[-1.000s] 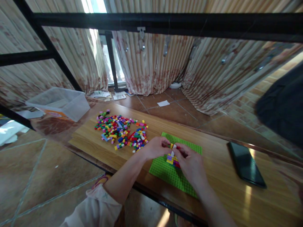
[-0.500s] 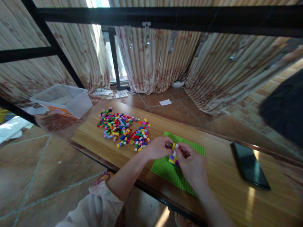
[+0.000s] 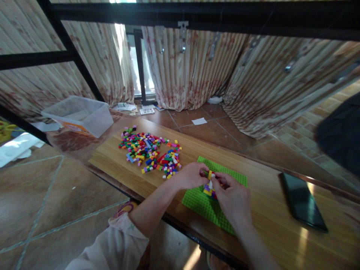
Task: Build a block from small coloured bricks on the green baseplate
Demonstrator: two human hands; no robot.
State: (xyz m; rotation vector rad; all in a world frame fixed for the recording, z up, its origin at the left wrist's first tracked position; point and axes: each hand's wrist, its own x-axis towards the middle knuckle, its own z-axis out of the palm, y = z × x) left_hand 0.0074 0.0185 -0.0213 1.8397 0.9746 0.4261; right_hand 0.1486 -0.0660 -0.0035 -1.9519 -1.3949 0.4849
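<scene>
A green studded baseplate lies on the wooden table. On it stands a small tower of coloured bricks, yellow and white at its top. My left hand is closed on the tower from the left. My right hand pinches its top from the right. A pile of loose coloured bricks lies on the table to the left of my hands.
A black phone lies on the table at the right. A clear plastic bin sits at the table's far left end. Black metal bars cross overhead. Curtains hang behind, above a tiled floor. A dark object shows at the right edge.
The view has drifted a little, so everything sits slightly further right. Both hands stay on the brick tower with only small finger movements.
</scene>
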